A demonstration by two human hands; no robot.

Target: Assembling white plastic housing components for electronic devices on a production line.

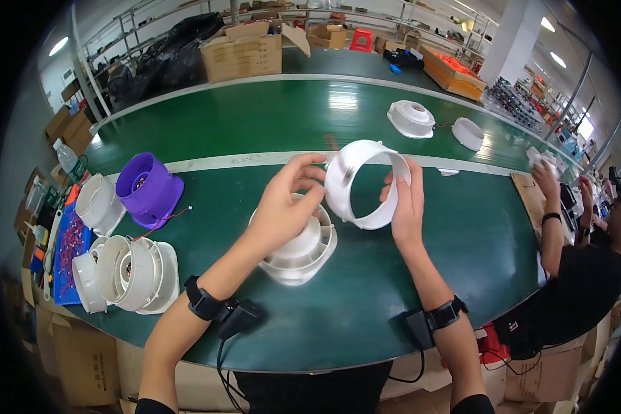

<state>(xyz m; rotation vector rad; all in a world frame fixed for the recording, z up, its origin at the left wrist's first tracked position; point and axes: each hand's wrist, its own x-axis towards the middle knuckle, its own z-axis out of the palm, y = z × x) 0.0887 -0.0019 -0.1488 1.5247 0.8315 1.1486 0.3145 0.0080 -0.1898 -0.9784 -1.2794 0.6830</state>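
Note:
A white plastic ring [337, 188], short and wide like a duct collar, is raised above the green work surface. My right hand [408, 200] is shut on its right side, thumb inside the opening. Close to the ring's left edge is my left hand [293, 203], its fingers loosely curled and apart with nothing visible between them; whether a fingertip touches the ring I cannot tell. Under that hand stands a round white fan housing [300, 259], partly hidden by the hand. Something thin and reddish-brown at the ring's upper left is smeared by motion.
To the left stand a purple fan housing [148, 193], several white housings [134, 276] and a blue tray [67, 255] of small parts. On the green belt [255, 114] beyond lie a white fan unit [412, 119] and a white ring [468, 134]. A co-worker [566, 269] works at the right.

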